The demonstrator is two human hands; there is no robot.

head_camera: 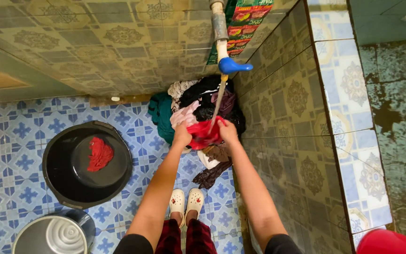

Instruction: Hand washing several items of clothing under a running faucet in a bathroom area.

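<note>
Step in hand: rinsing, by the look of it; red cloth (pixel 206 133) held bunched under running water, centre of frame.
Left hand (pixel 182 135): clenched on the left end of the red cloth, arm stretched forward from the bottom edge.
Right hand (pixel 228 132): clenched on the right end of the same cloth, fingers curled into the fabric.
Tap (pixel 231 65): blue, on a pale pipe at top centre, open; thin stream falling straight onto the cloth.
Cloth position: between both hands, above the laundry pile (pixel 198 101), just beside the tiled wall (pixel 297 99) on the right.
Pile: dark, green, pink and white garments heaped on the floor below the tap, upper centre.
Basin (pixel 66 188): black, round, left of centre on the blue patterned floor (pixel 19 146), well apart from the hands; second red garment (pixel 99 154) lying inside.
Bucket (pixel 55 235): grey, lower left corner, near the basin.
Feet: white clogs (pixel 186 201) at bottom centre, just behind the pile.
Lower right corner: red rounded object (pixel 386 242), too cropped to identify.
Next move, as judged: likely squeezing or wringing; would call for both grips twisting against each other while keeping the cloth clear of the unwashed pile, then a long reach left to the basin.
Risk, as judged: dripping cloth brushing the pile; wet tiles underfoot.
</note>
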